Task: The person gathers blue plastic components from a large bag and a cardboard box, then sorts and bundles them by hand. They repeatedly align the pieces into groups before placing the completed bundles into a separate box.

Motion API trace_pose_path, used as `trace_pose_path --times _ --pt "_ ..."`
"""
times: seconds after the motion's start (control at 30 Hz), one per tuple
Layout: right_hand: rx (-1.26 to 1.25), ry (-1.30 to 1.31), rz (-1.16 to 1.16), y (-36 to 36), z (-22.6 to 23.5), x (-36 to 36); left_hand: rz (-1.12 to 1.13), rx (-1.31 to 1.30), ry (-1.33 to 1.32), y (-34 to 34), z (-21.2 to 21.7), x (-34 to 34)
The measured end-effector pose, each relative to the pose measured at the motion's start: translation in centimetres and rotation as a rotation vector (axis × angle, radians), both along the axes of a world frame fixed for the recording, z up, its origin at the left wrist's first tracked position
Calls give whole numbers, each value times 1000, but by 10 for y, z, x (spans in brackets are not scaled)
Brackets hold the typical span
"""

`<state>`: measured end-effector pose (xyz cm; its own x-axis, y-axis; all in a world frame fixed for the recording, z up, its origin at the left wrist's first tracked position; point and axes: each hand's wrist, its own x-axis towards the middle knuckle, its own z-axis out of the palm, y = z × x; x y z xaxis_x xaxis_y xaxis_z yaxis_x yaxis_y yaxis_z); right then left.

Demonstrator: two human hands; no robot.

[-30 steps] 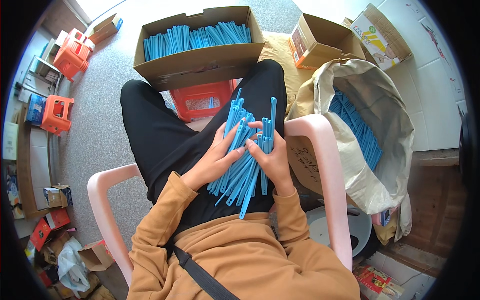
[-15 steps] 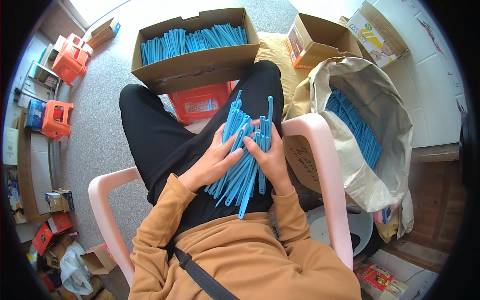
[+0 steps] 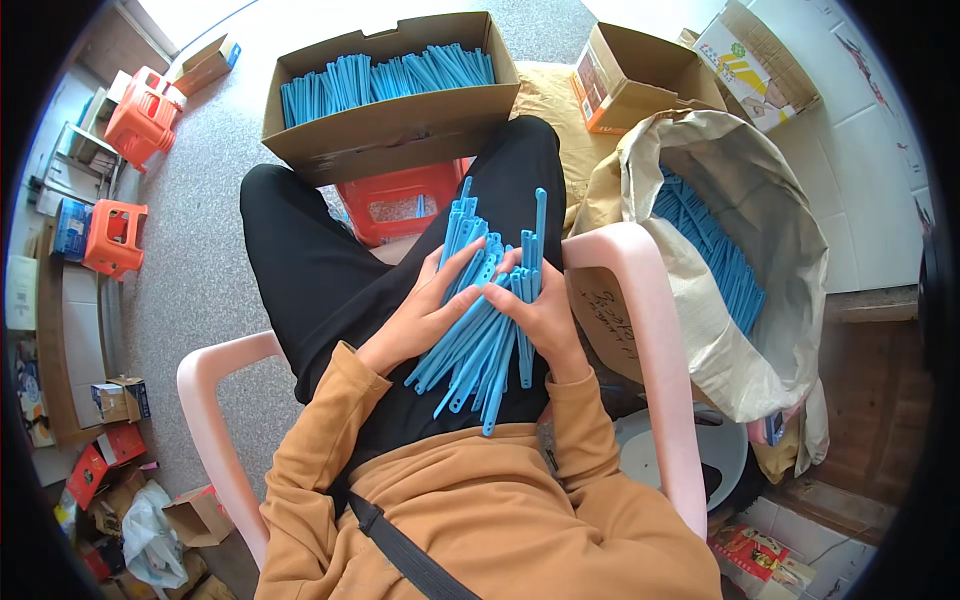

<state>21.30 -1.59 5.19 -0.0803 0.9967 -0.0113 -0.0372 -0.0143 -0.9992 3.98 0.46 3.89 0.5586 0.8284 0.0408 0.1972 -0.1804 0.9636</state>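
Observation:
Over my lap I hold a loose bundle of slim blue plastic strips (image 3: pixel 468 352), with small holes at their rounded ends. My left hand (image 3: pixel 418 322) is wrapped round the larger part, its fingers lying across the upper ends. A smaller group stands upright in my right hand (image 3: pixel 548 318), one strip sticking up well above the others. Both thumbs nearly meet over the middle of the bundle. The lower ends fan out unevenly towards my waist. My palms and some of my fingers are hidden behind the strips.
Beyond my knees, a cardboard box (image 3: pixel 390 140) full of similar strips sits over a red stool (image 3: pixel 400 205). To the right, an open sack (image 3: pixel 740 375) holds more strips. Pink chair armrests (image 3: pixel 650 330) flank me. An open carton (image 3: pixel 640 75) stands at the far right.
My left fingers have shifted on the bundle, and more holed upper ends show between my hands. The left part of the bundle has moved slightly left.

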Motion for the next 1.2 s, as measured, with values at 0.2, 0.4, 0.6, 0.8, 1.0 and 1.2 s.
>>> trace_pose_path --times 0.2,0.4,0.6,0.8,1.0,1.2 --pt "1 156 -10 -3 -3 -2 94 19 30 -1 -2 1" --pt "-41 80 -81 -12 -7 2 98 34 8 1 -3 3" --pt "14 48 -78 -27 7 2 116 141 101 0 10 11" --pt "88 228 -9 -30 2 0 190 128 267 -6 20 21" --pt "94 635 49 -27 -33 9 231 54 375 -12 32 32" --pt "153 334 -51 -37 0 6 240 118 456 -4 34 43"
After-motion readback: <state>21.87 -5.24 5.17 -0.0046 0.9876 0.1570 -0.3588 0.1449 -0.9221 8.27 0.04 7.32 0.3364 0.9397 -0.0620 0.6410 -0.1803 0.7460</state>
